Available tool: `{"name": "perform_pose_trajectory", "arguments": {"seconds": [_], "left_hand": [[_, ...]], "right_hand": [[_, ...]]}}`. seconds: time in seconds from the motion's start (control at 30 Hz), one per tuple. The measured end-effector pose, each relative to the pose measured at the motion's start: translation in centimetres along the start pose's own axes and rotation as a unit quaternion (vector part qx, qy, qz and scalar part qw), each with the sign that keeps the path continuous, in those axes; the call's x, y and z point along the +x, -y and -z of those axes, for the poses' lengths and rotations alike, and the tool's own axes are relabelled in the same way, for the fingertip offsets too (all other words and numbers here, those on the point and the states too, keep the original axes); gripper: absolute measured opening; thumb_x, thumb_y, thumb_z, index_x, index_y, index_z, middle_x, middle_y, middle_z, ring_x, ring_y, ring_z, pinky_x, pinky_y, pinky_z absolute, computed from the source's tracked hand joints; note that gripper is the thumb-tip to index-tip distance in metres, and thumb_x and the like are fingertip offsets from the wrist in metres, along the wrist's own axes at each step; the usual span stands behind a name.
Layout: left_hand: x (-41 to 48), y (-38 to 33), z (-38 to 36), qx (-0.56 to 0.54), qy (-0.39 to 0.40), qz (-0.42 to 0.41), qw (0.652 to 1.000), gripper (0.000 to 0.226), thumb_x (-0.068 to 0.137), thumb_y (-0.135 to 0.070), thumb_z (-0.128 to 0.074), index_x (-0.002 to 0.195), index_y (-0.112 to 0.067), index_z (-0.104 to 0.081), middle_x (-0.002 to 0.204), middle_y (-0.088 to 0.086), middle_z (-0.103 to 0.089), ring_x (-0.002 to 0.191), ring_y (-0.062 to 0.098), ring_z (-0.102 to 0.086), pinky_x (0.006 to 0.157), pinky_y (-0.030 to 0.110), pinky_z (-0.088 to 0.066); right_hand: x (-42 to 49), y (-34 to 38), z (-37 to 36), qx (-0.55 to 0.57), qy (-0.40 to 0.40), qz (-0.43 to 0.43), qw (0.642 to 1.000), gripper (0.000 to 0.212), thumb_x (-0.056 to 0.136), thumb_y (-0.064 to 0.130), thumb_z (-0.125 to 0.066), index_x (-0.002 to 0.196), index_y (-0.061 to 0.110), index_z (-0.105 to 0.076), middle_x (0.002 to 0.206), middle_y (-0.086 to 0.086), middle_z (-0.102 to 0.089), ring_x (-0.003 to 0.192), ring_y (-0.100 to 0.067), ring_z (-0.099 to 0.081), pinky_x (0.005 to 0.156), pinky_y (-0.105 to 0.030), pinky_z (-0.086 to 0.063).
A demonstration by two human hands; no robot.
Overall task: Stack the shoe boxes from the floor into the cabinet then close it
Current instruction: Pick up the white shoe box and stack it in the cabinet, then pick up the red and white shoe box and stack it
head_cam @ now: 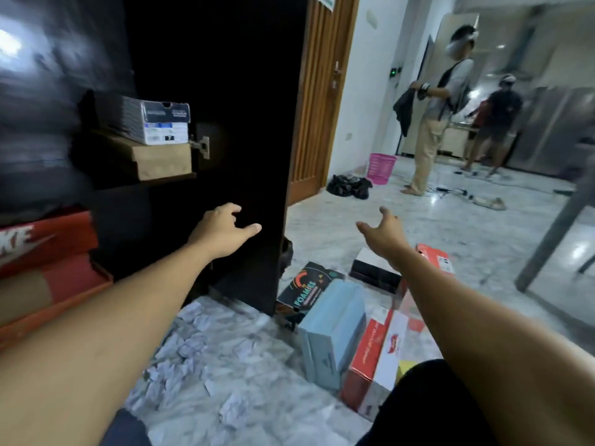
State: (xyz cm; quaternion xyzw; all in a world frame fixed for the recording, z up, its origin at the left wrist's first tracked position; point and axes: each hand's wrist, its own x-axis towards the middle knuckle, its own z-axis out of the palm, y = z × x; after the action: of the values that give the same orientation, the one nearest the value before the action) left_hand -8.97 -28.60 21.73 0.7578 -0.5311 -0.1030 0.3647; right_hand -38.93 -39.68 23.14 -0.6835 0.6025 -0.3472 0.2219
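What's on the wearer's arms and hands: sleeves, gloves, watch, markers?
Nothing worn that shows. The left hand and right hand are bare: no gloves, rings, watch or bands. The left forearm and right forearm are bare to the frame edge, with no sleeves, cables or markers in view.

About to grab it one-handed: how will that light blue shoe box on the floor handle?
The light blue box looks like plain cardboard: probably stiff and light. It seems tilted against the red-and-white box, so it may tip if nudged.

Bare floor (338, 220) beyond open cabinet door (225, 123); shoe boxes (335, 329) at its lower corner.
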Motion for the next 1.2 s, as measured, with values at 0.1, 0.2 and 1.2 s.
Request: {"name": "perform_pose_trajectory", "arguments": {"seconds": [0.1, 0.2, 1.2], "left_hand": [[-1.9, -1.7, -3.8, -0.012, 0.036, -0.012, 0.999, 0.075, 0.082, -0.064, -0.067, 0.143, -0.023, -0.048, 0.137, 0.003, -0.060, 0.122, 0.025, -0.058, 0.097, 0.037, -0.050], [-2.9, -3.2, -6.6, -0.024, 0.089, -0.028, 0.995, 0.077, 0.083, -0.064, -0.067, 0.145, -0.022, -0.047, 0.140, 0.005, -0.057, 0.123, 0.027, -0.058, 0.097, 0.038, -0.050], [-10.9, -3.9, -42.5, 0.121, 0.223, -0.059, 0.966, 0.085, 0.063, -0.074, -0.072, 0.133, -0.032, -0.048, 0.132, -0.004, -0.049, 0.123, 0.024, -0.045, 0.095, 0.039, -0.045]], "right_hand": [[-2.6, -4.7, 4.4, -0.029, -0.019, -0.051, 0.998, 0.083, 0.093, 0.039, -0.065, 0.156, 0.010, -0.021, 0.157, -0.020, -0.028, 0.141, -0.037, -0.035, 0.116, -0.045, -0.033], [-4.6, -7.8, 8.5, -0.045, -0.054, -0.092, 0.993, 0.086, 0.091, 0.038, -0.067, 0.156, 0.009, -0.020, 0.156, -0.022, -0.031, 0.140, -0.039, -0.036, 0.114, -0.046, -0.036], [-1.0, -36.5, -7.1, 0.068, 0.099, -0.176, 0.977, 0.068, 0.097, 0.039, -0.059, 0.152, 0.009, -0.032, 0.153, -0.013, -0.042, 0.137, -0.029, -0.044, 0.106, -0.038, -0.039]]}}
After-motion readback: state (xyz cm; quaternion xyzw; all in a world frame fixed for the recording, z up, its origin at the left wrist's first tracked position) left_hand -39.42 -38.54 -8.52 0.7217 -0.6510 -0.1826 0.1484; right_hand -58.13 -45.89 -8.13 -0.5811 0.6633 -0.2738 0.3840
